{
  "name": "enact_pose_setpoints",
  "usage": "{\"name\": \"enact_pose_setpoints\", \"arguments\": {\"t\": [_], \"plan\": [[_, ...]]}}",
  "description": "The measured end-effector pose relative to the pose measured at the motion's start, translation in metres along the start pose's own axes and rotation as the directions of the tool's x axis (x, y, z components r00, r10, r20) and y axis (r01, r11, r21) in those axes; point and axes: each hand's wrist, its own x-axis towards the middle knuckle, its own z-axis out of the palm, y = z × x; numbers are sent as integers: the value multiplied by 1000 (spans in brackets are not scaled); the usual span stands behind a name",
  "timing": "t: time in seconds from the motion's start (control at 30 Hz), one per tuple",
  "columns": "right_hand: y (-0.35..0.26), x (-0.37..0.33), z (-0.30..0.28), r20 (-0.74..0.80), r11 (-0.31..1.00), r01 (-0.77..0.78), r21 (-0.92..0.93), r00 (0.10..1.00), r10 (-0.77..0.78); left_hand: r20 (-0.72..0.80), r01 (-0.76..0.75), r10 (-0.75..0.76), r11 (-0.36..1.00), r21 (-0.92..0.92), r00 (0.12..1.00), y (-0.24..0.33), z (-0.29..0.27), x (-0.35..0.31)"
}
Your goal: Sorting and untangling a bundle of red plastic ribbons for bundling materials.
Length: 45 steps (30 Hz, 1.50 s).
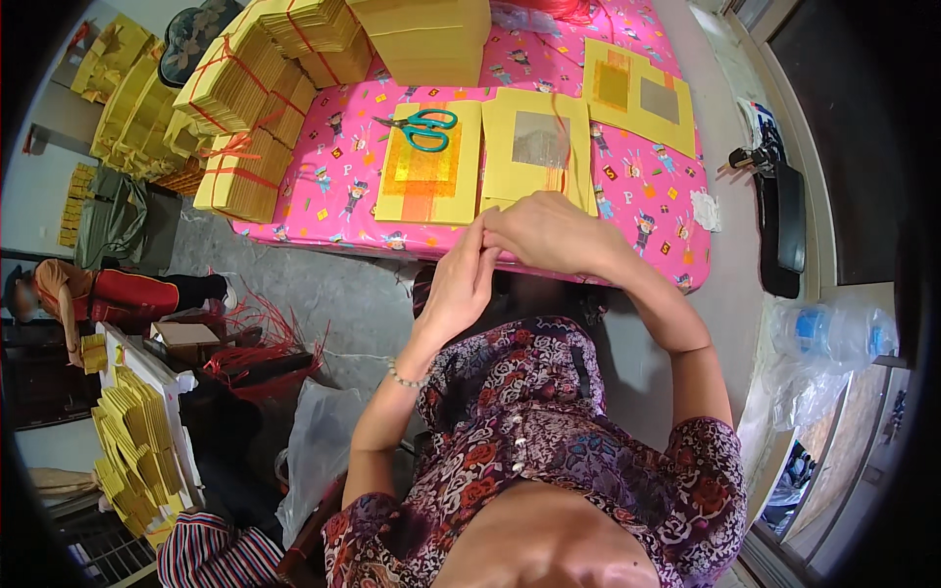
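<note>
My left hand (pixel 456 282) and my right hand (pixel 551 233) meet at the near edge of the table, fingertips pressed together. Both are closed, and whatever lies between the fingers is hidden. Under the right hand is a stack of yellow paper sheets (pixel 498 132) with a silver-grey square on top (pixel 539 139). A thin red strand (pixel 560 110) crosses these sheets and disappears beneath the right hand. To the left lies another yellow sheet pile (pixel 390 201) bearing a gold-orange square (pixel 406 178). Scissors with teal handles (pixel 425 129) rest across it, blades pointing left.
Tied yellow paper bundles (pixel 235 86) stand at the table's far left, beside a tall yellow stack (pixel 431 39). More printed sheets (pixel 676 132) lie at the right on the pink patterned tablecloth (pixel 642 196). A person (pixel 108 294) stands at the left near another paper-laden table.
</note>
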Motion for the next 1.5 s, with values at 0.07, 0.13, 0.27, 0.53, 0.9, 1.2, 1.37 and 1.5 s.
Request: {"name": "enact_pose_setpoints", "arguments": {"t": [0.07,0.13,0.27,0.53,0.9,1.2,1.37,1.5], "plan": [[6,-4,-4,-2,998,-19,58,1000,19,-49,-63,73,982,178,996,7,2,1],[9,-9,-9,-1,998,-24,62,1000,25,-55,-25,38,974,223,998,11,2,5],[21,-14,-11,-124,989,-33,142,991,50,-175,41,0,972,230,984,10,2,6],[37,-15,5,-456,964,-34,263,876,155,-340,168,-186,982,-82,922,5,5,11],[7,15,54,-451,181,431,884,683,574,-421,-6,-116,960,-278,900,0,36,31],[-6,19,66,-504,293,412,862,655,563,-441,-86,44,994,-75,896,7,35,32],[-19,15,71,-655,457,511,728,715,243,-545,-188,-52,908,-374,837,24,6,29],[-27,8,69,-333,653,220,725,942,52,-436,-15,-372,747,-665,820,62,-32,18]]}}
